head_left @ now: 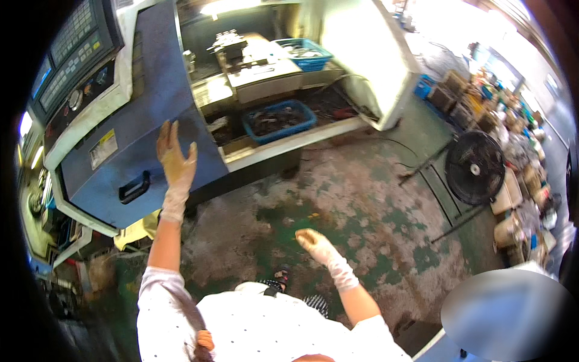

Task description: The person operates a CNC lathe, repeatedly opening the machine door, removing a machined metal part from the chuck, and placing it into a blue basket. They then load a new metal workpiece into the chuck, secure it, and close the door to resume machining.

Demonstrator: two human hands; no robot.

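My left hand (175,160), in a pale glove with yellowed fingers, is raised in front of the blue machine door (145,78). Its fingers are stretched and the thumb stands apart; nothing is in it. Whether it touches the door I cannot tell. Just below and left of it is the door's black handle (134,187). My right hand (315,244), gloved the same way, hangs over the floor with its fingers loosely curled together. No object shows in it. Inside the machine's opening sit a blue basket of dark scraps (260,137) and a second blue basket of parts (313,63).
A keypad control panel (75,54) stands at the upper left. To the right, a black floor fan (475,169) stands on a frame before piled bags and containers (476,108). A cable (401,142) lies on the worn green floor (362,199). Yellow cloth (137,232) hangs below the door.
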